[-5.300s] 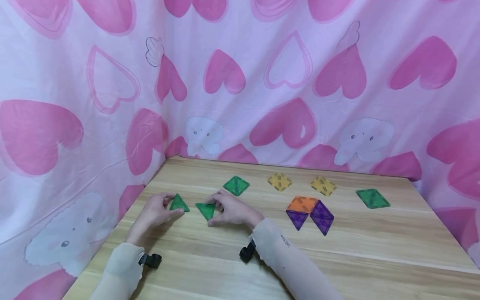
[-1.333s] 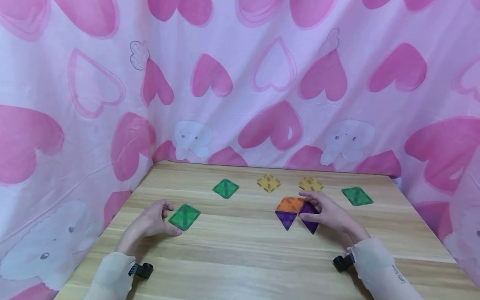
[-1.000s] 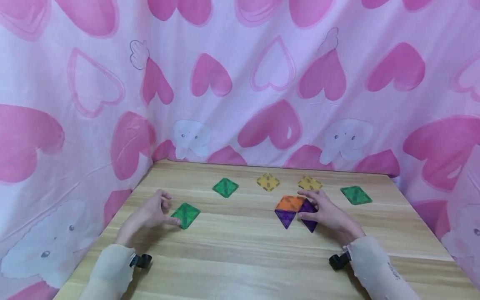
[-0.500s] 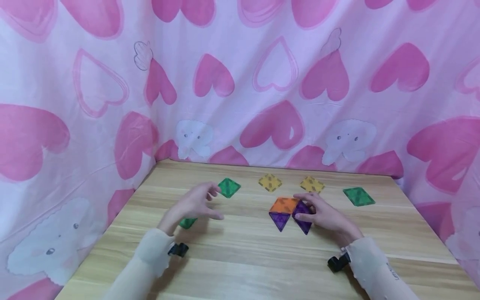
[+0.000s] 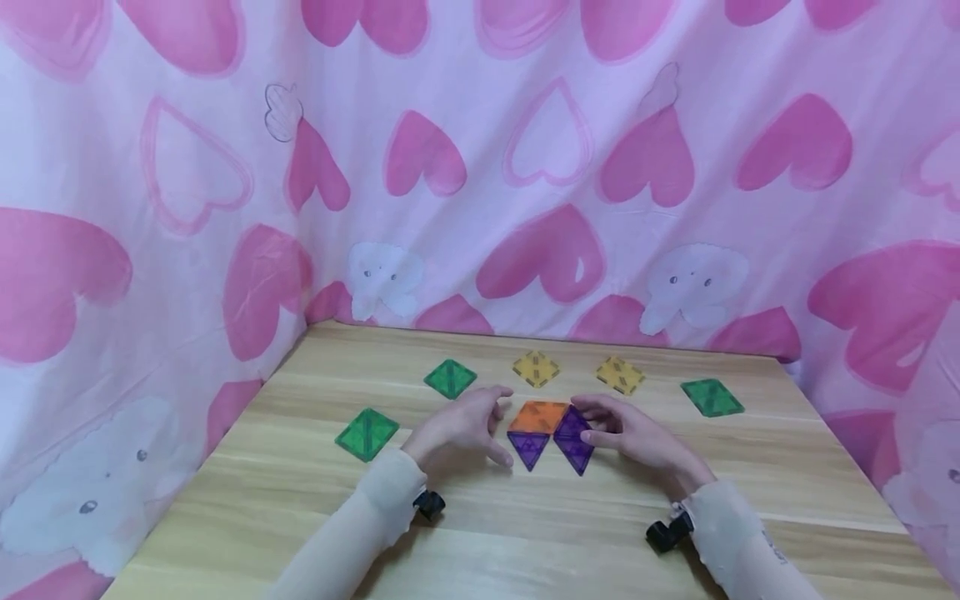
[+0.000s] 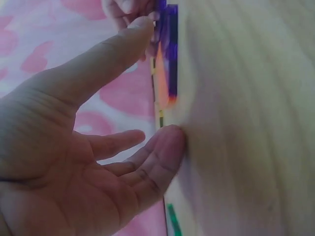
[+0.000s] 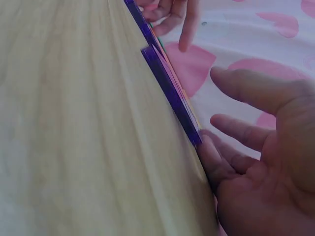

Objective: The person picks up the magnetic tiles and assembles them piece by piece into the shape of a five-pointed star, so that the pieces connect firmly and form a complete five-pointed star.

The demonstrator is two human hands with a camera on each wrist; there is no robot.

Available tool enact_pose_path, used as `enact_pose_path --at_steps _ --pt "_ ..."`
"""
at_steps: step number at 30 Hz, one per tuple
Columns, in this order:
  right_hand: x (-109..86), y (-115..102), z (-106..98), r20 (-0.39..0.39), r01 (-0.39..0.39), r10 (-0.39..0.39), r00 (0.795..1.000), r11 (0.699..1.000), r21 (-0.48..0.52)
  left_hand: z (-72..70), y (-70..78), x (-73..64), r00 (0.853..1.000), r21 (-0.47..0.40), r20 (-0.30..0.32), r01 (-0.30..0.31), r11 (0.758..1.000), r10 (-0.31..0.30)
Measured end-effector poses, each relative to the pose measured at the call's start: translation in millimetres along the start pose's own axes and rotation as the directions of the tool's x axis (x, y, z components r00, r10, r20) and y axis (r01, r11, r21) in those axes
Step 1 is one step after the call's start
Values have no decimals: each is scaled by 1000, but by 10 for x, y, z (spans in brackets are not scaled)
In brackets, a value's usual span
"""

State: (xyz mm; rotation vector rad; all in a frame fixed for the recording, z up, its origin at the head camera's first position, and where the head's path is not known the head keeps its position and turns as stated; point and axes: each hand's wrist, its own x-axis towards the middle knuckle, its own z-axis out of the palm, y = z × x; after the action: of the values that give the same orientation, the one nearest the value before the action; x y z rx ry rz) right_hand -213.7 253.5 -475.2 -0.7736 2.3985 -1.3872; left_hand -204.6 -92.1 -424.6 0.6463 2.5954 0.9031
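Observation:
An orange trapezoid tile piece point(image 5: 538, 417) lies flat on the table, with a purple triangle tile point(image 5: 528, 448) below its left part. Joined at its right end is a purple diamond point(image 5: 572, 442). My left hand point(image 5: 461, 427) hovers just left of this group, thumb and fingers spread, holding nothing. On the other side, my right hand point(image 5: 637, 433) touches the purple diamond's right edge with relaxed fingers. In the right wrist view its fingertips meet the edge of the purple tile point(image 7: 172, 96), while the thumb stands apart. The left wrist view shows the left fingers point(image 6: 170, 142) beside the group.
A green diamond point(image 5: 367, 433) lies left of the left hand. Farther back are another green diamond point(image 5: 450, 378) and two yellow diamonds point(image 5: 536, 368), point(image 5: 619, 375). A third green diamond point(image 5: 712, 397) lies at right. Pink heart-print curtain point(image 5: 420, 154) hangs behind the table.
Two green triangles, earlier one in each hand, now form the left diamond. My left hand has left it and moved right. The orange-and-purple group has slid left with my right hand.

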Motion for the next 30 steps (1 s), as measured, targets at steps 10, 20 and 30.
enact_pose_path --at_steps 10,20,30 --pt "9 30 -17 -22 -12 12 1000 1000 19 167 21 100 998 98 -38 52 994 -49" --pt "28 -33 62 -124 -96 78 989 985 -147 209 70 223 999 108 -3 51 993 -51" --pt "48 -112 48 -101 -125 115 988 987 -99 237 110 270 994 63 -33 110 992 -108"
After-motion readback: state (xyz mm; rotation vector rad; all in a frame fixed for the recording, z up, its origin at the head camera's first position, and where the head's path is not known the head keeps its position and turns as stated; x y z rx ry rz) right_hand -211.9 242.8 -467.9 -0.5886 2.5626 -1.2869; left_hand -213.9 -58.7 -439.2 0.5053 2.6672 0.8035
